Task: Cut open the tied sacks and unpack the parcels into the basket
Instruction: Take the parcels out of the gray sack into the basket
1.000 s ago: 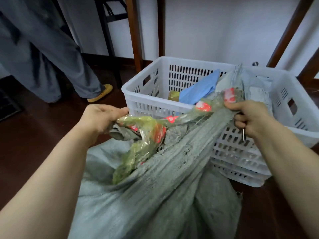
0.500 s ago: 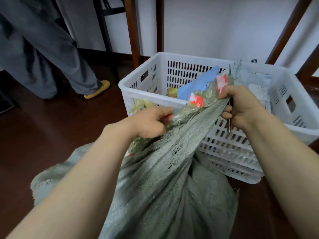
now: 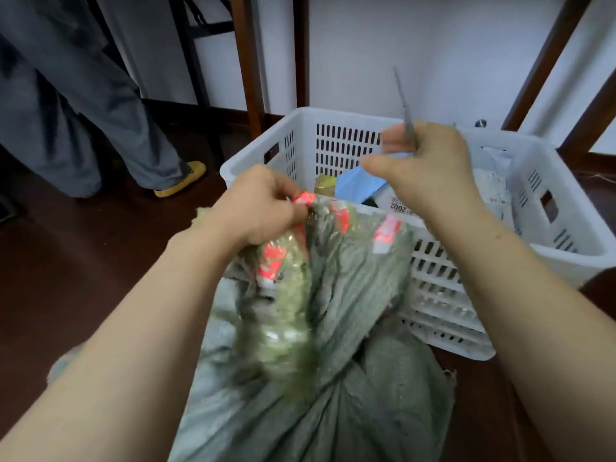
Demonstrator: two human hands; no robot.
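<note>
A grey-green woven sack (image 3: 346, 378) lies on the floor against a white slatted plastic basket (image 3: 443, 281). My left hand (image 3: 263, 208) grips the bunched sack mouth, which is wrapped in green and red tape (image 3: 283, 261). My right hand (image 3: 423, 168) is raised over the basket's near rim, fingers closed on a thin metal blade (image 3: 403, 101) that points upward. Inside the basket lie a blue parcel (image 3: 358, 185), a grey parcel with a printed label (image 3: 490, 181) and a small yellow-green packet (image 3: 325, 185).
Another person's grey trouser legs and yellow shoe (image 3: 181, 180) stand at the left on the dark brown floor (image 3: 83, 268). Dark wooden furniture legs (image 3: 248, 61) rise behind the basket, and slanted wooden rails (image 3: 546, 61) cross the white wall at right.
My right hand has let go of the sack mouth and lifted, swinging the blade from pointing down to pointing up. My left hand shifted right and up to the taped mouth near the basket rim.
</note>
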